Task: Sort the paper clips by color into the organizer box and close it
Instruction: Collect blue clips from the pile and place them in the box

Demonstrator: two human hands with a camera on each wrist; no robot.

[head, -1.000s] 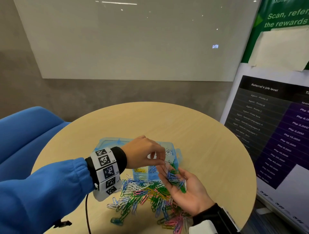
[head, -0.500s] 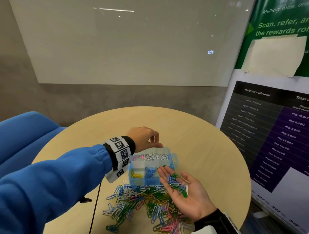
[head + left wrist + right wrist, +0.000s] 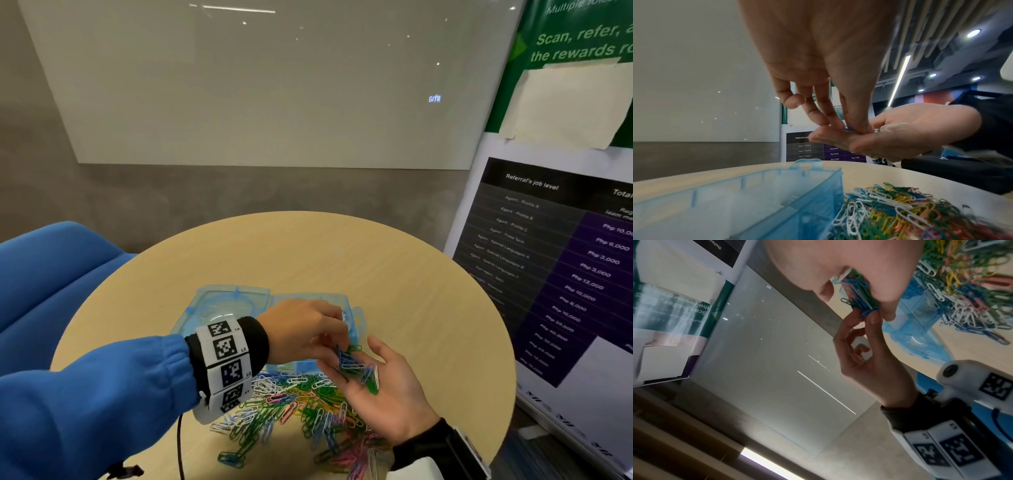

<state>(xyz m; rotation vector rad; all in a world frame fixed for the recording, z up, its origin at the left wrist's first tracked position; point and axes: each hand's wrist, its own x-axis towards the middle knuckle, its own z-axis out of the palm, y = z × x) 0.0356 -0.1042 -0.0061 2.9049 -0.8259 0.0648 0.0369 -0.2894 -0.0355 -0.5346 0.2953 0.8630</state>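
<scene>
A round, light wooden tabletop (image 3: 308, 246) carries everything. Behind it hangs a large pale board (image 3: 274, 85) on a grey wall, a printed poster (image 3: 555, 274) stands at the right, and a blue seat (image 3: 44, 274) sits at the left.

On the tabletop lies a clear blue organizer box (image 3: 346, 303), open, with its lid (image 3: 226, 301) laid flat to the left of the compartments. In the left wrist view the box's near wall and inner dividers show, but what fills each compartment cannot be told from here.

Just in front of the box, touching its near wall, spreads a loose pile of paper clips (image 3: 301, 407) in white, green, yellow, pink and blue, reaching to the near edge of the tabletop.

The right hand (image 3: 387, 387) is held palm up above the pile, fingers relaxed and slightly cupped, cradling a small bunch of clips (image 3: 356, 368), mostly blue and green with a white one among them.

The left hand (image 3: 301, 332), in a blue sleeve with a marker-covered wristband (image 3: 224, 363), reaches over the box to the right palm. Its thumb and forefinger are closed in a pinch on a blue clip (image 3: 847, 128) at the edge of the bunch, while the other fingers (image 3: 791, 100) curl loosely above.
</scene>
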